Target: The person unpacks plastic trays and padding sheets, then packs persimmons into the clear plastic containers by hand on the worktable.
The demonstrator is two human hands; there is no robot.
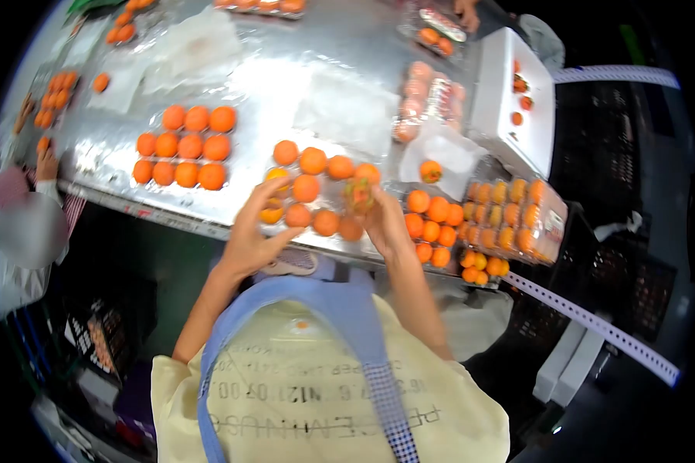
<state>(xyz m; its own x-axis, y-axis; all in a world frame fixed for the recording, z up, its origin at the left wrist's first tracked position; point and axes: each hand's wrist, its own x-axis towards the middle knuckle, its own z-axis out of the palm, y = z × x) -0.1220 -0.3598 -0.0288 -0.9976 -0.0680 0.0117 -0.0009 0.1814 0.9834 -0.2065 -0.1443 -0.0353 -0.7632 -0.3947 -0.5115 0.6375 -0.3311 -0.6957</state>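
In front of me a clear tray of orange persimmons (306, 188) lies near the table's front edge, most of them smooth side up. My right hand (386, 224) grips a persimmon (357, 195) whose green-brown leafy top shows, over the tray's right side; it is slightly blurred. My left hand (255, 228) is at the tray's left side, thumb and fingers spread around the yellower persimmons (271, 211) there. Whether its fingertips touch them I cannot tell. Left of it sits another filled tray of persimmons (190, 147).
Right of me are a filled tray (432, 224), stacked clear packs (510, 216) and a white foam box (510, 108) with a few persimmons. A loose persimmon (430, 171) lies on white wrap. Another person (27, 231) stands left; another person's hand (467, 14) shows at the top right.
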